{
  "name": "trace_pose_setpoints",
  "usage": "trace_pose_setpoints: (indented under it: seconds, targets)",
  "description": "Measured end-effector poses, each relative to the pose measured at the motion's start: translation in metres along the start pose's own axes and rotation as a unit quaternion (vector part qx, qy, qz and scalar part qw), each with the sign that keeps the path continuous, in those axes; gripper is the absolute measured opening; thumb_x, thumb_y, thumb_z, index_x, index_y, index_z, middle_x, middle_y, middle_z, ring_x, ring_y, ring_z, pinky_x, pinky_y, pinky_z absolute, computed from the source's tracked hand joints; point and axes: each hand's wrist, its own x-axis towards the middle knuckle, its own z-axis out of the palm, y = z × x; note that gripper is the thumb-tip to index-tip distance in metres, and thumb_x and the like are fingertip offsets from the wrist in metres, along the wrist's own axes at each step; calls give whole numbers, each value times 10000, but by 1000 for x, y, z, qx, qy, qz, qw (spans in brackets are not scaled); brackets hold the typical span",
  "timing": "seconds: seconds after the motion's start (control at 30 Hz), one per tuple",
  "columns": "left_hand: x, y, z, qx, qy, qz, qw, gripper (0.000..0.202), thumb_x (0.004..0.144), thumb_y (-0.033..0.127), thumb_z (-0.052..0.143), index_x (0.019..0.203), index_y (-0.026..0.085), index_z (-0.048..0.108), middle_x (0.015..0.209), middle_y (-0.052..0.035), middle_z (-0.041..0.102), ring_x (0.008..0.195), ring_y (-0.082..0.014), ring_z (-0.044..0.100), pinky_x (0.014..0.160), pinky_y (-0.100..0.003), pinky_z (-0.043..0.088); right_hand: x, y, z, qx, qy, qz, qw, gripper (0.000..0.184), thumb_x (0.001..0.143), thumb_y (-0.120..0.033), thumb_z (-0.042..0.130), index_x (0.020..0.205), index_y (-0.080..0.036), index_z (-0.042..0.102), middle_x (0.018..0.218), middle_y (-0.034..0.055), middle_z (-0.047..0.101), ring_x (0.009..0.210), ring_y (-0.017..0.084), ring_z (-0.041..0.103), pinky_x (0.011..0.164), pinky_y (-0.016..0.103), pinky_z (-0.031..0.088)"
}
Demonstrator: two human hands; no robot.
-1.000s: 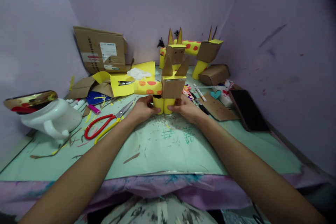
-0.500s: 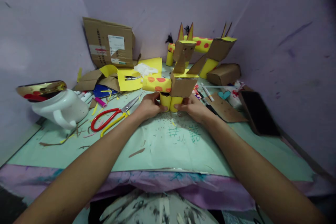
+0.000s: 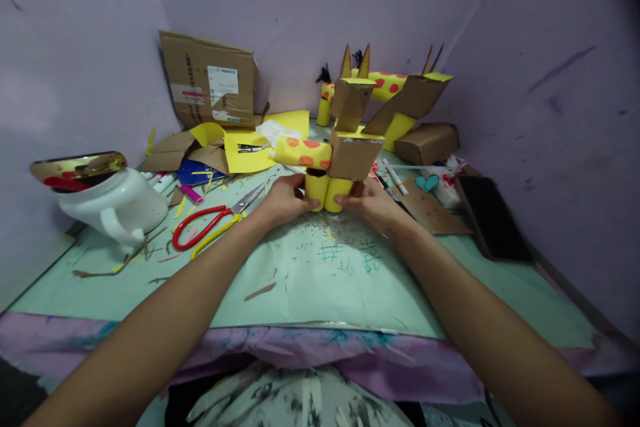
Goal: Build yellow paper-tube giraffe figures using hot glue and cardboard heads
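Between my hands stands a giraffe-like figure of cardboard and yellow paper. Its body is an orange-spotted yellow tube, joined to a brown cardboard block. A cardboard neck and head with two pointed pieces rise above the block. My left hand closes on the left yellow paper tube, whose dark open top shows. My right hand pinches the right yellow paper tube, which leans a little under the block. Whether either tube is fixed to the figure I cannot tell.
Behind stands a similar spotted figure. To the left lie red-and-yellow-handled scissors, a white mug, a pink marker cap and paper scraps. A cardboard box leans on the wall. At right are a phone and a cardboard piece.
The figure's body and block have shifted slightly right and tilted, and the right tube now leans. My hands keep hold of the two tubes in nearly the same spots.
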Motion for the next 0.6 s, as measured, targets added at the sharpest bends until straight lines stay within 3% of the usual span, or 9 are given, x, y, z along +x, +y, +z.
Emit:
trace_pose_setpoints:
  seconds: [0.17,0.3,0.47,0.6]
  targets:
    - [6,-3,-23,15,12,-41,999,374,510,188,700,877,131,654,844,-69,679,707,-221,606,640,-347,479,2,-6,-18,-5,43,9,999,400,519,-223,775,865,-220,573,1006,68,666,1030,268,582,906,429,446]
    - [9,-11,-40,49,27,-55,997,305,466,159,700,766,146,650,766,-71,663,707,-246,601,634,-372,479,3,-1,-25,-26,30,31,999,388,522,-200,767,856,-226,571,963,58,677,963,258,611,884,430,461]
    - [9,-14,-41,70,-3,-41,997,264,498,170,667,759,144,631,771,-65,655,722,-237,600,636,-350,478,3,6,-23,-50,22,51,997,440,505,-192,762,888,-210,546,996,67,671,950,248,615,861,406,479]
    - [8,-13,-40,82,-27,-41,995,322,528,188,657,842,131,618,848,-70,660,742,-222,606,637,-326,485,3,7,-23,-77,23,25,996,440,529,-205,742,927,-190,555,984,73,674,956,253,616,831,394,499]
